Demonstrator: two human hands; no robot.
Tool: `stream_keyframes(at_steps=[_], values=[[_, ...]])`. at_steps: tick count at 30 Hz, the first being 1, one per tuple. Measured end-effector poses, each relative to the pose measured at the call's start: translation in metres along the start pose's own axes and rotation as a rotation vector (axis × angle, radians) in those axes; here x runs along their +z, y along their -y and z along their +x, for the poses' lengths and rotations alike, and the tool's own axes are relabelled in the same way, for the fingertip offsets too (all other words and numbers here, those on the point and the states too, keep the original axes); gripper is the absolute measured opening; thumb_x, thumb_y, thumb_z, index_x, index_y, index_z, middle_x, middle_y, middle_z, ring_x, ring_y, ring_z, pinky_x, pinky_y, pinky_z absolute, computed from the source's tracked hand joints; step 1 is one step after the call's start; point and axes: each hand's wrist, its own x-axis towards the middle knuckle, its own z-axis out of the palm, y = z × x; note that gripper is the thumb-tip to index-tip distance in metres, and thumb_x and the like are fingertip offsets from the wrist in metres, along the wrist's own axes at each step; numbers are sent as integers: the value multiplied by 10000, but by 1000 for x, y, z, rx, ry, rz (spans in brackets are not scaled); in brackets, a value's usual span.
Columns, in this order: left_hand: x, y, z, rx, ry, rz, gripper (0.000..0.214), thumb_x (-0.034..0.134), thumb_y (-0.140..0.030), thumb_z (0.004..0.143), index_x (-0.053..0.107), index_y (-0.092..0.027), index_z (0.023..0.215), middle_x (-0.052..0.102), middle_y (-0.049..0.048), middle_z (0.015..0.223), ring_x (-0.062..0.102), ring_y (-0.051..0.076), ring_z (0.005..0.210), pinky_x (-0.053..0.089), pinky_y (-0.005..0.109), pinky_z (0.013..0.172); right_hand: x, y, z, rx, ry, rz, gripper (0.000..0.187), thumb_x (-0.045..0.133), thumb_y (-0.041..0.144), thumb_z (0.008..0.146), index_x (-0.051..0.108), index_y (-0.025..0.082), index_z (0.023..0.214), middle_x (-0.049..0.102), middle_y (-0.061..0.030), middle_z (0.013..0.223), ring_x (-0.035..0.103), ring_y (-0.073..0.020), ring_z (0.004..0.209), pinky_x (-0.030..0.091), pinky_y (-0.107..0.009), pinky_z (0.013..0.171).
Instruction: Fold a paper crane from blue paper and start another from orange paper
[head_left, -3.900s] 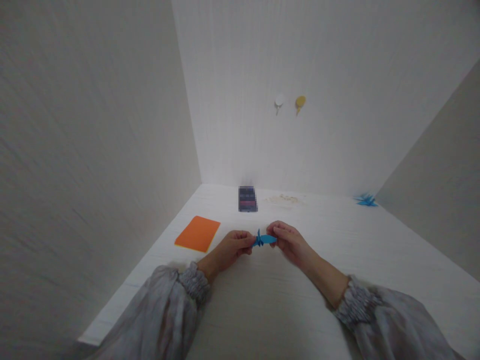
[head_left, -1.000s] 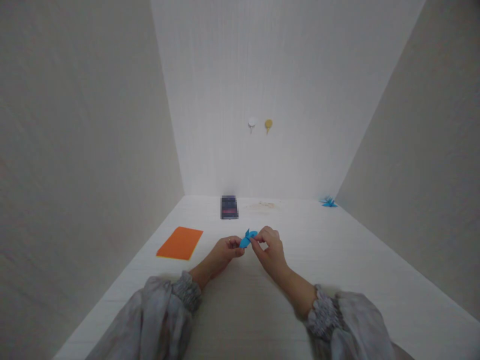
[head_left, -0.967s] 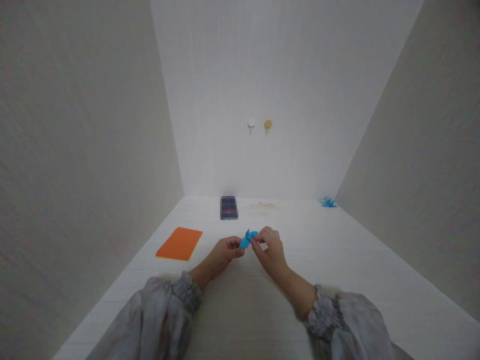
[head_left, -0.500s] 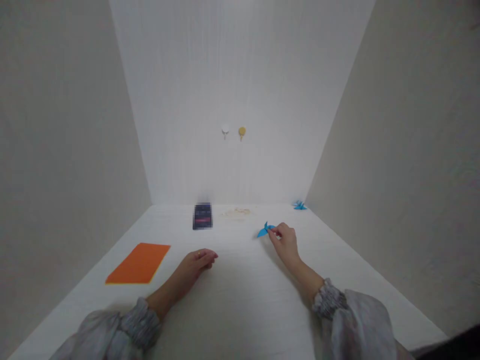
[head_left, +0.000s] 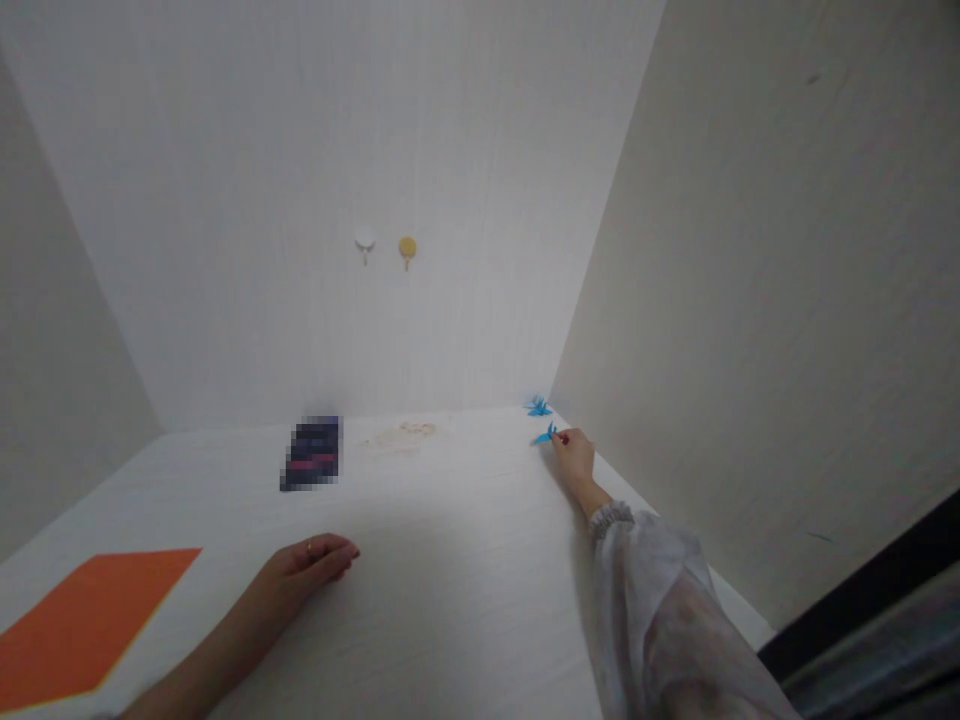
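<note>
My right hand (head_left: 576,458) reaches toward the far right corner, thumb and fingers pinching a small blue origami crane (head_left: 543,436). Part of that crane is hidden behind the fingertips. Just beyond it, more blue folded paper cranes (head_left: 538,409) sit in the corner; how many is hard to tell. On the left side of the tabletop, my left hand (head_left: 311,565) rests with its fingers curled together, a ring on one of them, and no object shows in it. Orange paper (head_left: 97,620) lies flat to its left.
A dark, pixelated flat object (head_left: 313,455) lies near the back wall. Pale brown marks (head_left: 412,432) show on the white tabletop (head_left: 450,560). White (head_left: 365,241) and yellow (head_left: 407,247) round hooks are on the back wall. A side wall (head_left: 750,350) borders the right.
My right hand has carried the blue crane farther back and right, close to the cranes in the corner. The view has turned right; my left hand keeps its curled pose.
</note>
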Motion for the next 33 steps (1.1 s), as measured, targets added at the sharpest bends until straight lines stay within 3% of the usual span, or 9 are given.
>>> stream_keyframes(at_steps=[9, 17, 25, 33], values=[[17, -3, 18, 10, 73, 111, 363, 555, -547, 595, 589, -188, 638, 533, -2, 606, 489, 176, 634, 398, 242, 601, 37, -25, 43, 128, 30, -95, 266, 460, 285, 763, 670, 123, 743, 651, -127, 810, 570, -204, 745, 339, -268, 632], [17, 3, 32, 1, 97, 176, 344, 527, -555, 620, 575, -217, 582, 501, 1, 591, 475, 181, 613, 413, 251, 589, 62, -33, 72, 128, 47, -125, 257, 478, 280, 761, 680, 120, 778, 657, -132, 838, 578, -203, 754, 343, -264, 639], [15, 11, 41, 11, 82, 237, 320, 527, -530, 634, 594, -221, 591, 535, 2, 616, 511, 188, 651, 437, 239, 609, 80, -38, 83, 135, 69, -153, 273, 483, 297, 767, 684, 116, 796, 668, -129, 826, 590, -209, 770, 366, -255, 647], [16, 11, 39, 59, 110, 262, 333, 471, -505, 697, 540, -202, 578, 490, -10, 592, 486, 157, 614, 423, 213, 585, 81, -38, 83, 148, 97, -153, 268, 491, 309, 769, 689, 129, 779, 676, -118, 793, 609, -213, 744, 395, -261, 636]])
